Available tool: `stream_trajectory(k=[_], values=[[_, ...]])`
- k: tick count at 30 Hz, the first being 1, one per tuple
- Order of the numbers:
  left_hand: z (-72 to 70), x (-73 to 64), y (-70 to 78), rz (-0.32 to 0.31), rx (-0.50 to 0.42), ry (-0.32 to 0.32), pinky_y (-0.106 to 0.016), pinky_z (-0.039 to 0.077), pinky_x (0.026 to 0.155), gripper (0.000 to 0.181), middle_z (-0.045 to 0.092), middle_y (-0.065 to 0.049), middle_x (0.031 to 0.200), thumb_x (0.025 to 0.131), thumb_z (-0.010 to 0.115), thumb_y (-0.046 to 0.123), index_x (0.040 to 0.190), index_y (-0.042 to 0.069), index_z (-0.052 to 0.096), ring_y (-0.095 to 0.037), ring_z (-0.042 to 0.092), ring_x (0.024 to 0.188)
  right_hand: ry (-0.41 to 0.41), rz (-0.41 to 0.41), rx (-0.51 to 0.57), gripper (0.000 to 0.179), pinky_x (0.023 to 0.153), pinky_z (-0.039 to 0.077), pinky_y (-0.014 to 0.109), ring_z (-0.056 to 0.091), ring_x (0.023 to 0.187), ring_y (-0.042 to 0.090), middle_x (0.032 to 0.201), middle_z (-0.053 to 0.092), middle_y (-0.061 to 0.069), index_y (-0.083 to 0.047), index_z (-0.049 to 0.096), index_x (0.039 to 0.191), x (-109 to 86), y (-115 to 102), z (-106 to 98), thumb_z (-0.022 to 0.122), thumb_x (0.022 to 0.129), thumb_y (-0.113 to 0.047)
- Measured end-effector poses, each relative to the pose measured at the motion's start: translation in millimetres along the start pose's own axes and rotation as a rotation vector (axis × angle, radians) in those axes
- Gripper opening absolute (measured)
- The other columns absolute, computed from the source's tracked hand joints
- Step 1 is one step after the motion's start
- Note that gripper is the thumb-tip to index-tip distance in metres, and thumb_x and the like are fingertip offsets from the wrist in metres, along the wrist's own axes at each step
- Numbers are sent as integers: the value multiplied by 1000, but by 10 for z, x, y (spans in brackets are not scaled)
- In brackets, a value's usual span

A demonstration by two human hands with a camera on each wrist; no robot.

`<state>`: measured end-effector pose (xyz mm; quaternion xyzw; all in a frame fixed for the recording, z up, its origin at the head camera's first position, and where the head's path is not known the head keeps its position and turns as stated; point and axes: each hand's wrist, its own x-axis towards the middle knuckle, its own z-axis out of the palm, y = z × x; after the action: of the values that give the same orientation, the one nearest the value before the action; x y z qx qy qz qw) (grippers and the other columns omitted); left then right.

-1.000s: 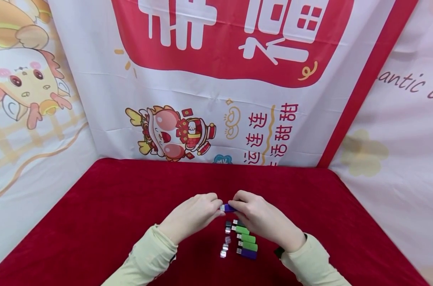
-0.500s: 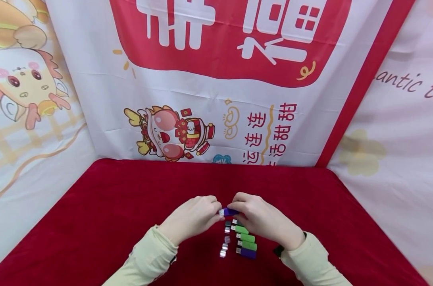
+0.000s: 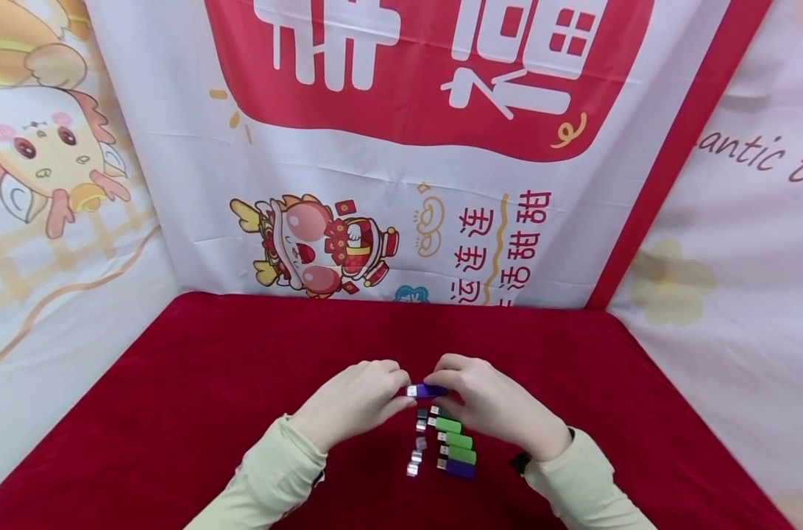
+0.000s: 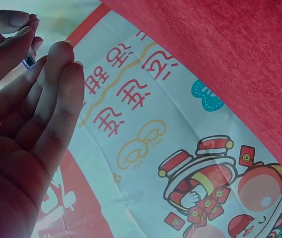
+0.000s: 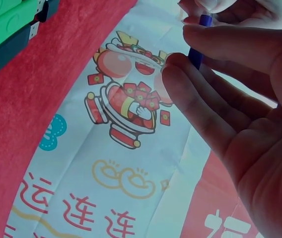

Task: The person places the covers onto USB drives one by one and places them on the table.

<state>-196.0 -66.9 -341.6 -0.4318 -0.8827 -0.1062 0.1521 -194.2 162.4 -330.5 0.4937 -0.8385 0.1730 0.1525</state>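
Above the table, both hands meet at a purple USB stick (image 3: 430, 391). My right hand (image 3: 500, 401) pinches its purple body between thumb and fingers, also visible as a thin purple edge in the right wrist view. My left hand (image 3: 355, 401) pinches the clear, metal-looking plug end (image 3: 411, 391) with thumb and forefinger. In the left wrist view that end (image 4: 29, 61) peeks out beside the fingers of the left hand (image 4: 24, 119). Whether a cap sits fully over the plug is too small to tell.
Below the hands, a column of USB sticks lies on the red cloth (image 3: 242, 412): a dark one (image 3: 436, 411), several green ones (image 3: 455, 441) and a purple one (image 3: 459, 469). Left of them is a row of small clear caps (image 3: 416, 456). Printed curtains (image 3: 348, 169) stand behind.
Both hands stay together on the purple USB stick, shifting only slightly down and back up. The left fingertips sit a little further apart around the plug end. The laid-out sticks and caps stay put.
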Motion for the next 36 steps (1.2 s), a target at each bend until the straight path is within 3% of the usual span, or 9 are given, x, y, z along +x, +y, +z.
stream_trajectory(k=[8, 11, 19, 27, 36], values=[[-13, -19, -21, -6, 11, -1, -20, 47, 57, 19, 54, 4, 72, 90, 74, 28, 82, 12, 65, -9, 53, 61, -2, 10, -16, 21, 68, 48, 13, 57, 75, 6, 87, 60, 0, -6, 74, 96, -19, 42, 3, 83, 77, -4], [-25, -32, -37, -15, 16, 3, -20, 48, 57, 20, 55, 3, 71, 89, 74, 28, 81, 12, 65, -9, 56, 61, -8, 50, -34, 22, 69, 51, 17, 58, 75, 7, 86, 60, 0, -6, 74, 95, -40, 103, 22, 84, 76, -3], [-43, -46, -48, -34, 7, -3, -21, 51, 59, 17, 58, 2, 73, 88, 75, 27, 81, 14, 66, -11, 60, 64, -114, 198, 4, 20, 72, 54, 24, 62, 78, 12, 89, 63, 1, -5, 75, 97, -118, 361, 180, 82, 78, -4], [-39, -33, -49, -51, 10, -12, -22, 49, 57, 17, 57, 3, 71, 89, 74, 26, 79, 14, 67, -10, 58, 63, -210, 262, -73, 18, 70, 54, 29, 59, 77, 11, 86, 64, 2, -6, 76, 94, -162, 616, 301, 83, 77, -6], [-38, -26, -49, -68, -14, -55, -22, 48, 56, 17, 57, 3, 70, 90, 74, 25, 79, 14, 67, -10, 57, 62, -275, 294, -106, 15, 71, 54, 32, 59, 79, 11, 87, 64, -1, -10, 76, 94, -147, 659, 411, 81, 80, -11]])
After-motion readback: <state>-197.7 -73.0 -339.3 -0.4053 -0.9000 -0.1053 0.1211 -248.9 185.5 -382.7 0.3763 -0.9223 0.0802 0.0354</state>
